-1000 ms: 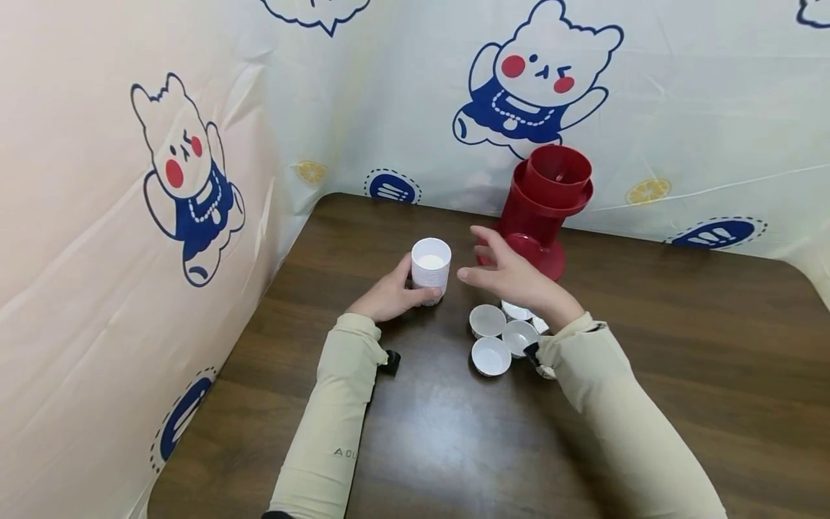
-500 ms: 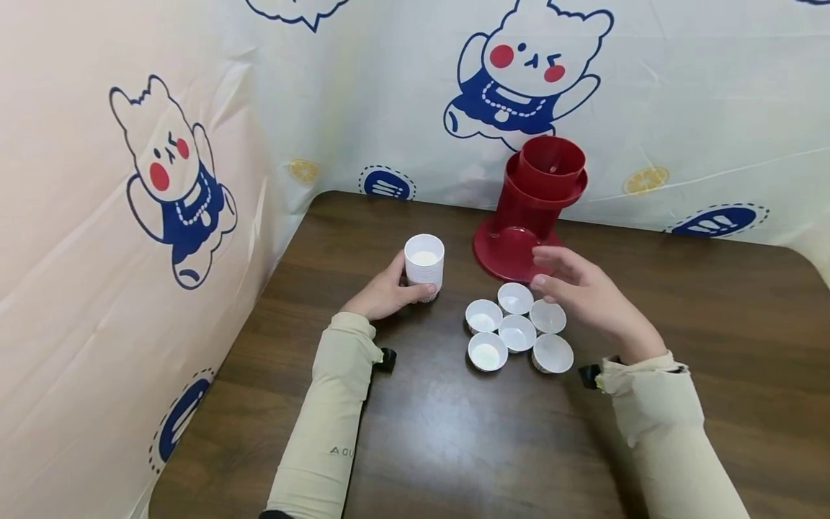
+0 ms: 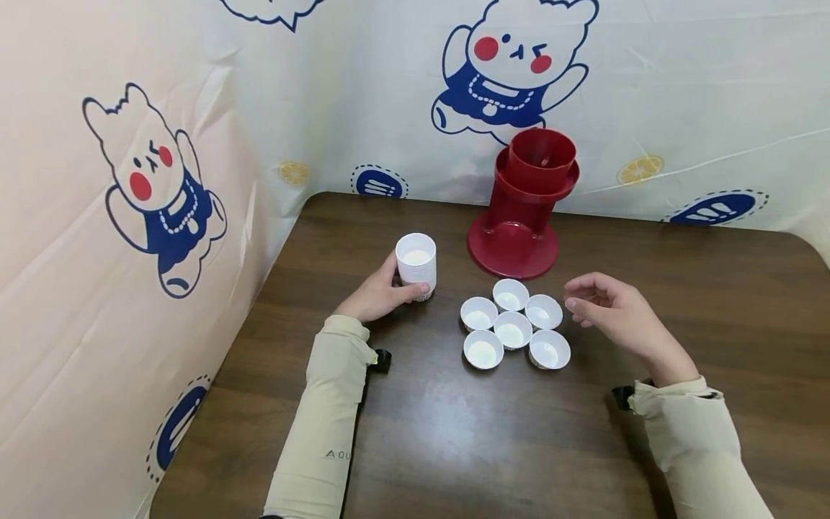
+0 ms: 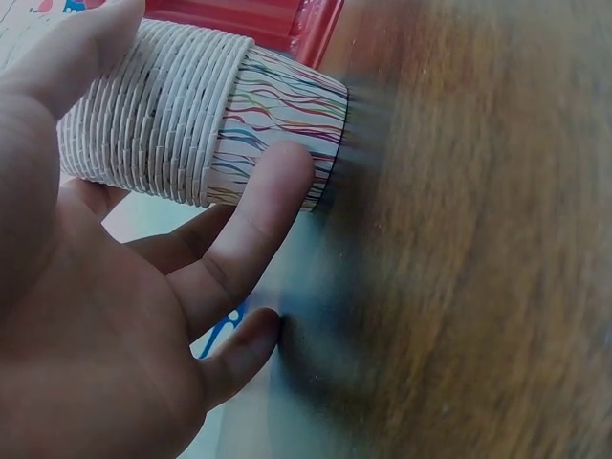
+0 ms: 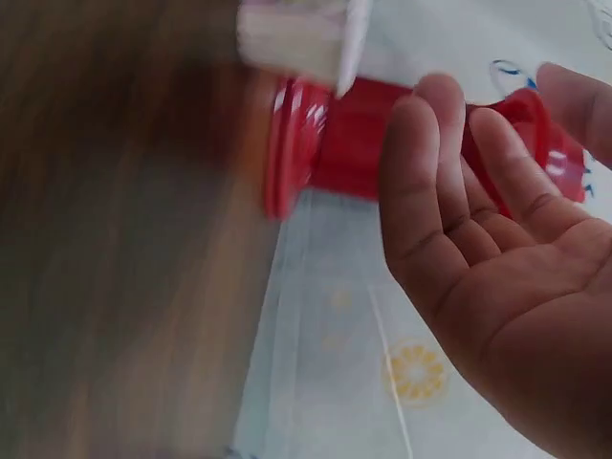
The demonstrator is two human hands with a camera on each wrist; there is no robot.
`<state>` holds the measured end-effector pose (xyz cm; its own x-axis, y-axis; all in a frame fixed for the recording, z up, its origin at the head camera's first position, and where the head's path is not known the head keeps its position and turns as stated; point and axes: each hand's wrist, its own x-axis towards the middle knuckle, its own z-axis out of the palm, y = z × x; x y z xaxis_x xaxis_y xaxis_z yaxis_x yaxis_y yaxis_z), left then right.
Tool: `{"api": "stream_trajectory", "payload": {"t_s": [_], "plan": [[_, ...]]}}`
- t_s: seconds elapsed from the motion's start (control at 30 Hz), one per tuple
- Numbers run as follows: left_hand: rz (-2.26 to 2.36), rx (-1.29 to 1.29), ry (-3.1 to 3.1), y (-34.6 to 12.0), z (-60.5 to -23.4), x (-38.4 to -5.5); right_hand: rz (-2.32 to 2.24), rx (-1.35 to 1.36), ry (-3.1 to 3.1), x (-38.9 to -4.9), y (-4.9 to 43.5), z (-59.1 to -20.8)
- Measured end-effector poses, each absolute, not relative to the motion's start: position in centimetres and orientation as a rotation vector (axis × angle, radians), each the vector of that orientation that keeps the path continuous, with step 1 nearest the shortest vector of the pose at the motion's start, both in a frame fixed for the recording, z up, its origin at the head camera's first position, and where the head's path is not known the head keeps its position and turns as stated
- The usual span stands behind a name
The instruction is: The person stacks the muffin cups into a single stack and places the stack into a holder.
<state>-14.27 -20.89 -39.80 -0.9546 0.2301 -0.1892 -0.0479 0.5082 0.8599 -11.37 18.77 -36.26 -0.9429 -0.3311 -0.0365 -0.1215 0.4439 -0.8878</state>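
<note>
My left hand point(image 3: 372, 294) grips an upright stack of nested white paper baking cups point(image 3: 417, 268), thumb in front. In the left wrist view the stack's lowest cup shows wavy coloured lines on its side, and the rolled rims point(image 4: 153, 115) lie close together. Several single baking cups point(image 3: 513, 330) stand mouth up in a cluster on the table, right of the stack. Beyond the cluster's right side my right hand point(image 3: 606, 306) hovers with loosely bent fingers, holding nothing. One cup point(image 5: 296, 36) shows blurred at the top of the right wrist view.
A red plastic stand point(image 3: 519, 216) with a round base and an open cylinder on top is behind the cups. The brown wooden table point(image 3: 428, 440) meets a printed cloth point(image 3: 389, 94) at its back and left.
My right hand has moved right and slightly toward me, from near the red stand past the cup cluster, uncovering cups. The left hand keeps its grip on the stack.
</note>
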Motion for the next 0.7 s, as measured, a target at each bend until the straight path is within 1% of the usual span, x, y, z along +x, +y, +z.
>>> {"api": "stream_trajectory", "payload": {"t_s": [0.13, 0.27, 0.37, 0.7], "plan": [[1.425, 0.157, 2.476, -20.9, -39.9, -14.2, -1.289, -0.425, 2.612, -12.2, 19.4, -37.1], [1.426, 0.153, 2.48, -20.9, -39.9, -14.2, -1.108, -0.517, 2.571, -12.9, 19.4, -37.9], [1.424, 0.15, 2.483, -20.9, -40.0, -14.2, -1.058, -0.555, 2.536, -13.2, 19.3, -38.2], [1.447, 0.166, 2.462, -20.6, -40.1, -14.3, -1.006, -0.553, 2.606, -13.4, 19.2, -38.7]]}}
